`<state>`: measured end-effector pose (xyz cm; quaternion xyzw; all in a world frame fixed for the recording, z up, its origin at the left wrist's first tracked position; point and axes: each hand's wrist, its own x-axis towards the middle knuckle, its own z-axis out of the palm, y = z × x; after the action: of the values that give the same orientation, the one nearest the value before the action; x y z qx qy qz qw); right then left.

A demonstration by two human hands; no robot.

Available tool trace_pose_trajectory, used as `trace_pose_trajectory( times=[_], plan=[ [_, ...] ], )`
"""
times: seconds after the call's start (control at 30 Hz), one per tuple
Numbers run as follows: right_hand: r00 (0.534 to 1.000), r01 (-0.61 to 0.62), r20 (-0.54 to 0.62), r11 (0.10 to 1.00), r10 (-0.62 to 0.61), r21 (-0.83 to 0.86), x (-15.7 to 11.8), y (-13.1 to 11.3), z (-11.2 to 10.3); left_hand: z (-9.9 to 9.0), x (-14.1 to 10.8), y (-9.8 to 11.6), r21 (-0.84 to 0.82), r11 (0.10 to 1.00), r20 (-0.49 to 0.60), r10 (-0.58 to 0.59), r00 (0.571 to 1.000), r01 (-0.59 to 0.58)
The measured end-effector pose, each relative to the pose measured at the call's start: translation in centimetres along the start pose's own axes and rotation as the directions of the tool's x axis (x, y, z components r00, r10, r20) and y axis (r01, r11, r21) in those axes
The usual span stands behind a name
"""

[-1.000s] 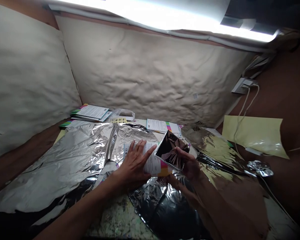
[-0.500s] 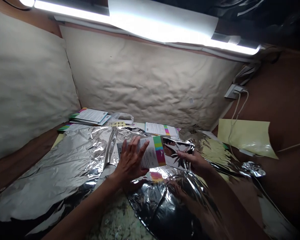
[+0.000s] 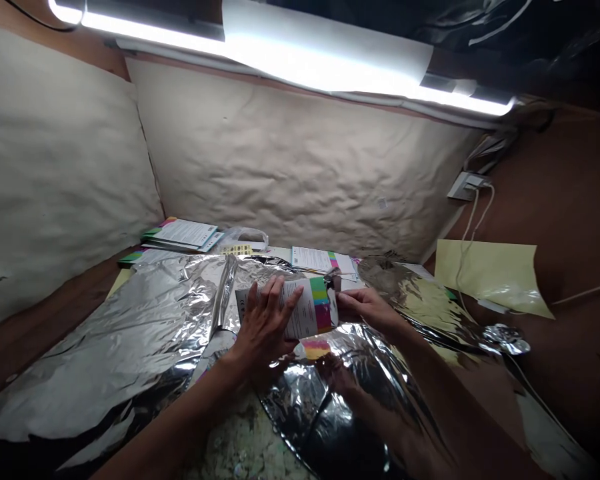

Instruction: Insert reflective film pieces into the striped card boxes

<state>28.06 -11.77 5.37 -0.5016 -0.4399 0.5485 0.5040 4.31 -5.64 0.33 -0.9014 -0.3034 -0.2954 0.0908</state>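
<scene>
A white printed packet (image 3: 307, 310) with green, yellow, blue and magenta bands near its right end lies over shiny silver foil. My left hand (image 3: 267, 320) rests across its left part, with fingers spread over the printed face. At the packet's right end, my right hand (image 3: 357, 305) pinches a piece of silver film (image 3: 333, 287), which sits close against the banded edge. Part of the film is hidden behind the fingers.
Silver foil sheets (image 3: 145, 320) cover much of the worktop (image 3: 250, 440). Flat printed packets (image 3: 185, 233) are stacked at the back left, beside a clear plastic bag (image 3: 247, 237). Another packet (image 3: 317, 259) lies behind my hands. Cables and yellow sheet (image 3: 490, 273) are on the right.
My right hand has moved left, and the silver film that stretched out beyond the packet's right end is now drawn in against it. My left hand stays on the packet.
</scene>
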Motion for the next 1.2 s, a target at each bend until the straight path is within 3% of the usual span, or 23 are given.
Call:
trace_pose_trajectory(
  times=[0.13, 0.23, 0.3, 0.33, 0.4, 0.43, 0.47, 0.53, 0.6, 0.67, 0.77, 0.87, 0.93, 1.0, 1.07, 1.13, 1.2],
  plan=[
    [0.95, -0.109, 0.3, 0.992, 0.086, 0.061, 0.4, 0.7, 2.5, 0.0, -0.1, 0.3, 0.001, 1.0, 0.007, 0.031, 1.0, -0.031],
    [0.935, -0.012, 0.353, 0.995, 0.045, -0.095, 0.8, 0.6, 3.5, -0.1, -0.1, 0.2, 0.004, 1.0, -0.01, 0.001, 1.0, -0.001],
    [0.973, 0.183, 0.187, 0.95, -0.137, -0.254, 0.7, 0.4, 3.6, -0.3, -0.1, 0.2, 0.004, 0.999, -0.032, -0.052, 0.998, 0.052],
    [0.958, 0.281, 0.051, 0.894, -0.282, -0.348, 0.5, 0.4, 3.6, -0.4, -0.1, 0.3, 0.002, 0.997, -0.044, -0.079, 0.996, 0.079],
    [0.842, 0.362, -0.188, 0.788, -0.506, -0.498, 0.1, 0.8, 3.5, -0.6, -0.2, 0.6, -0.009, 0.992, -0.065, -0.125, 0.99, 0.125],
    [0.808, 0.349, -0.258, 0.784, -0.529, -0.513, 0.0, 1.2, 3.4, -0.7, -0.3, 0.9, -0.021, 0.99, -0.071, -0.142, 0.987, 0.141],
    [0.815, 0.32, -0.299, 0.815, -0.497, -0.482, 0.0, 1.6, 3.3, -0.8, -0.4, 1.1, -0.041, 0.987, -0.071, -0.157, 0.985, 0.155],
    [0.883, 0.248, -0.308, 0.909, -0.354, -0.335, 0.3, 2.8, 2.9, -1.0, -0.5, 1.3, -0.119, 0.976, -0.032, -0.188, 0.982, 0.183],
    [0.94, 0.176, -0.261, 0.967, -0.221, -0.186, 0.8, 3.8, 2.3, -1.2, -0.5, 1.1, -0.265, 0.928, 0.082, -0.248, 0.965, 0.261],
    [0.976, 0.112, -0.173, 0.987, -0.13, -0.112, 1.1, 4.5, 1.6, -1.4, -0.3, 0.6, -0.444, 0.792, 0.263, -0.331, 0.906, 0.419],
    [0.998, 0.049, -0.023, 0.985, -0.054, -0.163, 1.2, 4.5, 1.3, -1.0, 0.1, -0.3, -0.67, 0.38, 0.548, -0.327, 0.77, 0.638],
    [0.993, 0.114, 0.056, 0.929, -0.101, -0.351, 1.0, 3.7, 2.1, 0.2, 0.0, -0.8, -0.757, -0.018, 0.645, -0.189, 0.741, 0.654],
    [0.985, 0.17, 0.058, 0.845, -0.163, -0.507, 0.9, 3.3, 2.7, 1.0, -0.3, -1.2, -0.741, -0.114, 0.672, -0.155, 0.725, 0.662],
    [0.976, 0.188, 0.038, 0.74, -0.215, -0.645, 0.9, 3.4, 3.1, 1.6, -0.5, -1.8, -0.712, -0.101, 0.701, -0.151, 0.697, 0.695],
    [0.972, 0.182, 0.028, 0.666, -0.234, -0.724, 1.0, 3.8, 3.3, 2.0, -0.5, -2.5, -0.711, -0.011, 0.696, -0.156, 0.701, 0.703],
    [0.966, 0.214, 0.072, 0.607, -0.249, -0.765, 1.0, 4.6, 3.5, 2.2, -0.5, -3.2, -0.716, 0.184, 0.65, -0.177, 0.739, 0.674],
    [0.948, 0.288, 0.158, 0.524, -0.278, -0.802, 0.8, 5.5, 3.9, 2.3, -0.4, -3.8, -0.648, 0.483, 0.558, -0.226, 0.799, 0.589]
  ],
)
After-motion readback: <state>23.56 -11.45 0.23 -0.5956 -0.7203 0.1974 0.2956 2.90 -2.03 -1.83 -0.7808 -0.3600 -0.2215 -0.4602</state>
